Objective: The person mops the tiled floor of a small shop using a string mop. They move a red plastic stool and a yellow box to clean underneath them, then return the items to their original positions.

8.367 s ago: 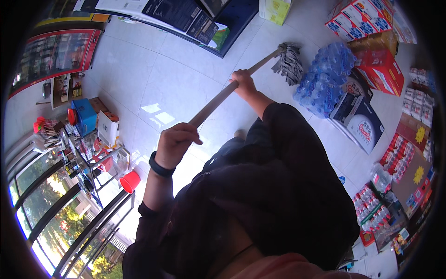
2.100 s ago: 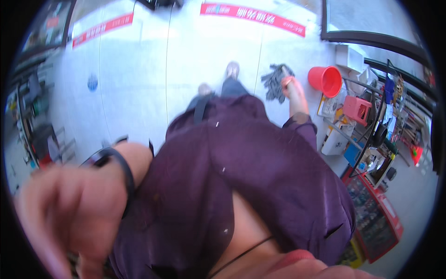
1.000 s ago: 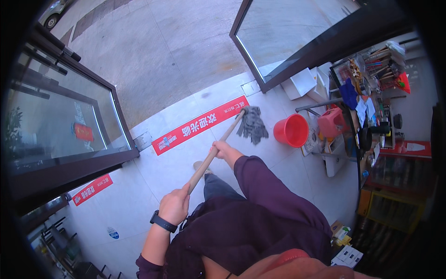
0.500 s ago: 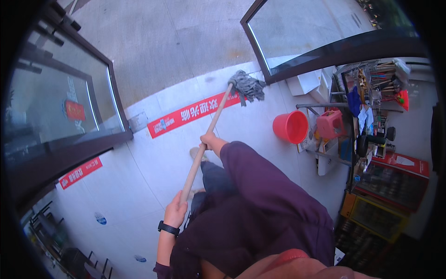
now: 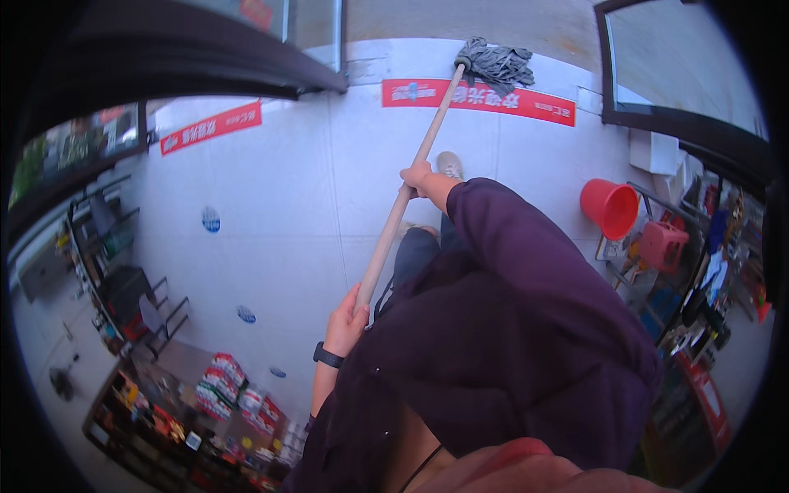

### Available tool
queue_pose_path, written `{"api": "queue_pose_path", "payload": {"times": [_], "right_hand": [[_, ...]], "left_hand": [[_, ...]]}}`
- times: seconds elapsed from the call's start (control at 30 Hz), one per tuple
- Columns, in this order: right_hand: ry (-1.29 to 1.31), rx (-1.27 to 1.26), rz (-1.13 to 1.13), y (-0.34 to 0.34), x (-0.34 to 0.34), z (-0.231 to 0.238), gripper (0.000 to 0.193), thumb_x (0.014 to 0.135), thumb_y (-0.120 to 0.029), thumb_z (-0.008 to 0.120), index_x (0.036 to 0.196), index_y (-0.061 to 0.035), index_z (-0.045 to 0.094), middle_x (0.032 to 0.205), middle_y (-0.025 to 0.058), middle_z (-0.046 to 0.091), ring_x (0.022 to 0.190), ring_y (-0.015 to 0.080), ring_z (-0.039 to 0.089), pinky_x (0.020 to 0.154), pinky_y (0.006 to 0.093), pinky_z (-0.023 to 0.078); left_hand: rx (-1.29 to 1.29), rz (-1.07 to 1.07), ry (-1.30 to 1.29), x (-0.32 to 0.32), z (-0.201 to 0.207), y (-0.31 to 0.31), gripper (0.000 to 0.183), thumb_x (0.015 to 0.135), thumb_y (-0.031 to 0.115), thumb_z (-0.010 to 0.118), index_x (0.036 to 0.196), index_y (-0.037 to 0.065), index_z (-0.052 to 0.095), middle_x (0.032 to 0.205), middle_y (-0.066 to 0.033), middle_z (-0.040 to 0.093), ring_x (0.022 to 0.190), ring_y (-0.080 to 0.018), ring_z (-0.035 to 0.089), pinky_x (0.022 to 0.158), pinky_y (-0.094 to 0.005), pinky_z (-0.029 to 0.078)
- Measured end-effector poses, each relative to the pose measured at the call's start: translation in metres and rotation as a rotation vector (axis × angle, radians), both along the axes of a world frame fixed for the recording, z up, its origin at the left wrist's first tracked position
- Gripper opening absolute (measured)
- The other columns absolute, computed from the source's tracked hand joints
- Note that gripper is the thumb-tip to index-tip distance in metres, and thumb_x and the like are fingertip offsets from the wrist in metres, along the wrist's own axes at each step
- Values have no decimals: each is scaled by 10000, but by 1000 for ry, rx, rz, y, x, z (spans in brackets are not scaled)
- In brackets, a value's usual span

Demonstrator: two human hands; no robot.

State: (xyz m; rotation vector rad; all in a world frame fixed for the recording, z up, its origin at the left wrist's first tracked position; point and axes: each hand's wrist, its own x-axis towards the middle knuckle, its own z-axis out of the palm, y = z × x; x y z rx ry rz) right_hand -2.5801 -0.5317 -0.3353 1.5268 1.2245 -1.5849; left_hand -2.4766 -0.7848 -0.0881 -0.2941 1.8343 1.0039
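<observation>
A mop with a wooden handle [image 5: 392, 223] slants away from me across the pale floor. Its grey cloth-strip head [image 5: 501, 66] lies flat at the doorway, partly over the red floor sticker [image 5: 444, 94]. Low on the handle, near its end, my left hand [image 5: 347, 319] is wrapped round the wood; a black watch sits on that wrist. Farther up, my right hand [image 5: 417, 177] grips the same handle, its arm in a dark purple sleeve. My shoes [image 5: 449, 165] show beside and beyond the handle.
A red bucket [image 5: 606, 207] stands at the right, beside a pink stool [image 5: 662, 245] and cluttered shelves. Glass doors with dark frames [image 5: 610, 66] flank the doorway. Chairs [image 5: 152, 308] and stacked packaged goods [image 5: 220, 386] stand at the left.
The mop head has moved left along the red floor sticker, from its right end to nearer its middle. My view has swung left, bringing chairs and goods in. Both hands keep their grip.
</observation>
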Motion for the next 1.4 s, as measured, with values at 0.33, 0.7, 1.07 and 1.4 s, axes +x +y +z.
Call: {"api": "queue_pose_path", "payload": {"times": [0.33,0.7,1.07,1.4], "right_hand": [[-17,-90,448,-214,53,30,343,795,-65,629,1046,98,461,927,231,599,761,377,665,524,501,602],[22,-264,798,-380,86,53,250,808,-67,627,980,69,506,905,197,604,751,371,664,564,524,596],[127,-410,766,-439,-63,-8,297,832,-54,544,1071,78,426,880,185,574,688,349,662,566,490,594],[138,-323,468,-460,-286,-66,190,850,-68,498,983,37,412,778,166,502,636,295,563,558,481,528]], "left_hand": [[93,782,-142,139,55,-124,478,941,123,531,1372,-16,379,1207,-88,550,1056,-125,530,917,-259,416],[-54,877,53,204,94,-181,495,931,153,548,1370,1,379,1136,-112,603,1023,-161,579,870,-275,448],[-342,552,168,70,44,-221,480,909,186,529,1354,70,396,837,-186,639,747,-309,652,663,-354,493],[-542,307,525,-120,-34,-246,493,865,208,575,1323,91,436,887,-169,620,772,-364,591,653,-450,472]]}}
